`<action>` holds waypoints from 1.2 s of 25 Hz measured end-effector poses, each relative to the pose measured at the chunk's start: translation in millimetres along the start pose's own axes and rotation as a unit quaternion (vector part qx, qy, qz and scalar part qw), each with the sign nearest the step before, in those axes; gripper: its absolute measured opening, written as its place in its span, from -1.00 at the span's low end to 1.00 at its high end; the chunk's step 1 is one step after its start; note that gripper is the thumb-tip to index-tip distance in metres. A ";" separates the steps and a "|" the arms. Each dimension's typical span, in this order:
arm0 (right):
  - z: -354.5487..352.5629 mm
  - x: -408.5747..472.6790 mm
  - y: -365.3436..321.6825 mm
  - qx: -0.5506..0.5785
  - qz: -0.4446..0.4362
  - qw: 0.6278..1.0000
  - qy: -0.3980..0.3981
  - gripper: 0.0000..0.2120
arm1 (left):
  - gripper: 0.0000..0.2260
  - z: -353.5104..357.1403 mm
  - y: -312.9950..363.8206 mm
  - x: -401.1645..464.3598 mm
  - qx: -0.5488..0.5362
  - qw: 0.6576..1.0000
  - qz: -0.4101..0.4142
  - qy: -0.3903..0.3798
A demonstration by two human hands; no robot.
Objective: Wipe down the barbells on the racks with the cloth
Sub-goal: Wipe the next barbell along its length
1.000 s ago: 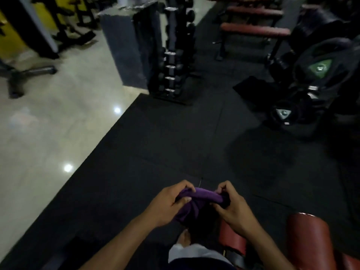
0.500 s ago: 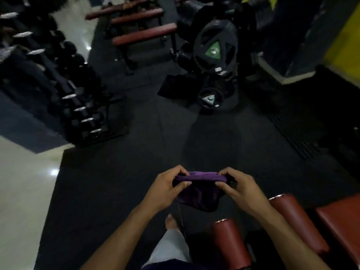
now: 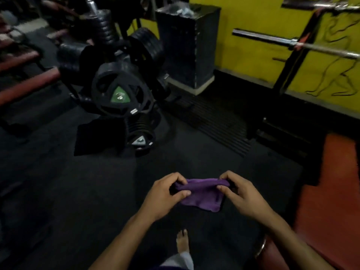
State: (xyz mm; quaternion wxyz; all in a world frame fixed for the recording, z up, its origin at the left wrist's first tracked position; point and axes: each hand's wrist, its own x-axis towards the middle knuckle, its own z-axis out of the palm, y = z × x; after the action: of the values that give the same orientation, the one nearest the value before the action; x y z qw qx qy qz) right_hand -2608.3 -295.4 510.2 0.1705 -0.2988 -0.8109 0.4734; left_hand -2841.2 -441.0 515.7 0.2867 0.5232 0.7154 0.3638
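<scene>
The purple cloth (image 3: 202, 193) is stretched between both hands above the black floor (image 3: 81, 191), left hand (image 3: 165, 195) and right hand (image 3: 243, 195) fingers pinching its upper corners; barbell (image 3: 292, 42) well beyond.

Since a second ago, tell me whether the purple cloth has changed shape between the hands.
Yes. The purple cloth was bunched between the left hand and right hand; now it is stretched wider, its lower edge hanging free.

Both forearms bare, no sleeves or jewellery showing; light grey trouser leg (image 3: 180, 260) above a bare foot (image 3: 182, 242)
</scene>
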 end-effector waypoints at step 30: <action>-404.7 92.1 254.1 0.321 0.235 0.674 0.622 -0.44 | -0.72 316.1 211.9 570.1 -0.018 0.937 0.145 -0.318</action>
State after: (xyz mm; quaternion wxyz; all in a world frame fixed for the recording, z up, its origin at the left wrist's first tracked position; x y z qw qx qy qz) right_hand -2370.1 128.4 488.5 0.6041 -0.6318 -0.2186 0.4337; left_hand -2641.1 214.1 492.3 0.4532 0.7041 0.4965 0.2289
